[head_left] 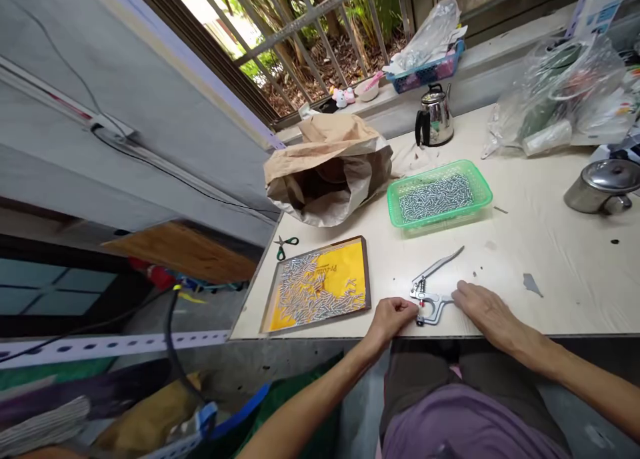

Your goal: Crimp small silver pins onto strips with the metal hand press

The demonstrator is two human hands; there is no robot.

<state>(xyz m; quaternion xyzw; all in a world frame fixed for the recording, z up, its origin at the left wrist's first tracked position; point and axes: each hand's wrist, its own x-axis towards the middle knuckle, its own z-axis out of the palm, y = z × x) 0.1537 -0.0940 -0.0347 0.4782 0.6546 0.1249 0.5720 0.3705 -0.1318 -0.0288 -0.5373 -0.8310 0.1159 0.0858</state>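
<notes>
Pale wood-look table (590,305), grey wall (165,105) on the left, barred window (300,28) behind with plants outside. Along the back: paper bag (345,133), mouth gaping forward; steel kettle (439,117); clear plastic bag (565,95); steel pot (597,187) far right. Blue basket (425,73) on the sill.

Pliers (438,302) lie at the near edge, between the two hands. Silver metal, upper handle spread wide and slanting up-right, spring under it, small red part at the front end, black knob below. Left hand (393,320): fingertips together at the front end; can't tell if clamped on anything. Right hand (487,312): fingers at the tip of the lower handle, palm down; can't tell if gripping.

Near table edge runs just below pliers and both wrists. Tray (367,272) left of left hand, yellow lining, metal pieces (320,305) scattered inside; scissors (285,245) just beyond its back left corner. Green basket (443,217) with more pieces stands behind pliers, apart from them. Bare tabletop between. Grey scrap (533,284) right of right hand.
</notes>
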